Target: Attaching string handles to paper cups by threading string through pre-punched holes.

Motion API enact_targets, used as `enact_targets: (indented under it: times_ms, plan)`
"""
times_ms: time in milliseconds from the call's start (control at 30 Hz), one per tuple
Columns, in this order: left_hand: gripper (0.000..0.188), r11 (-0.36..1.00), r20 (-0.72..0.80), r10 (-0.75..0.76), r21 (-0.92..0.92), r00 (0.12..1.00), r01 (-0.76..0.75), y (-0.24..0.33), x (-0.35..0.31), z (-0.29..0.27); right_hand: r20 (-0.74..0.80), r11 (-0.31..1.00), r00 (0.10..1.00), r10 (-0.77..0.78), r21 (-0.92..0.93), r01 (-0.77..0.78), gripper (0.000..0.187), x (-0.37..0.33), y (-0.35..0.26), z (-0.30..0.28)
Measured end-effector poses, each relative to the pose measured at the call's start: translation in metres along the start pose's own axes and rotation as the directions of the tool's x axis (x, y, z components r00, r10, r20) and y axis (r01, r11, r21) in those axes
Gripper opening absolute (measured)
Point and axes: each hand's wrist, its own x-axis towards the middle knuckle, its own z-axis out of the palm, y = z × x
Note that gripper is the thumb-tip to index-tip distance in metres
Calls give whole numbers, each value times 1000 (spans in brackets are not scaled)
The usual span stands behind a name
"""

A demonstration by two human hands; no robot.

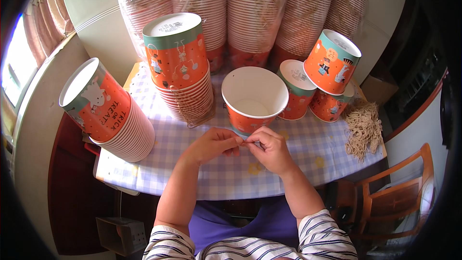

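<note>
An orange paper bucket (pixel 250 124) with a white inside stands upright, mouth up, in the middle of the table. Just in front of its near side, my left hand (pixel 215 145) and my right hand (pixel 270 149) meet at the fingertips. Both are closed in a pinch. Between them shows a tiny bit of thin brown cord (pixel 244 143), mostly covered by the fingers. A tangled heap of beige cord (pixel 363 129) lies at the table's right edge. More strands of cord (pixel 189 103) drape over the side of an upside-down stack of buckets (pixel 182 62) behind my left hand.
Another upside-down bucket stack (pixel 108 110) leans at the left. Right of the middle bucket, one bucket (pixel 332 62) rests upside down on two others (pixel 297 89). Tall plastic-wrapped bucket stacks (pixel 255 9) line the back. A checked tablecloth (pixel 216 178) covers the table; a wooden chair (pixel 394 197) is lower right.
</note>
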Motion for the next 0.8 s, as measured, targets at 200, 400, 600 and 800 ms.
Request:
enact_targets:
  times_ms: [200,400,600,800]
  plan:
    - [18,996,-12,59,65,998,-58,-9,4,2,4,996,999,-54,-74,54,11,0,1,1]
    - [15,984,-70,118,140,991,-107,-9,4,4,2,998,1000,-15,-67,15,13,1,-7,1]
    - [14,964,-120,169,229,978,-138,-8,4,4,18,993,997,-80,-91,81,15,-2,3,0]
    - [14,972,-152,177,180,972,-149,-7,2,6,22,979,991,-131,-157,133,12,-2,1,2]
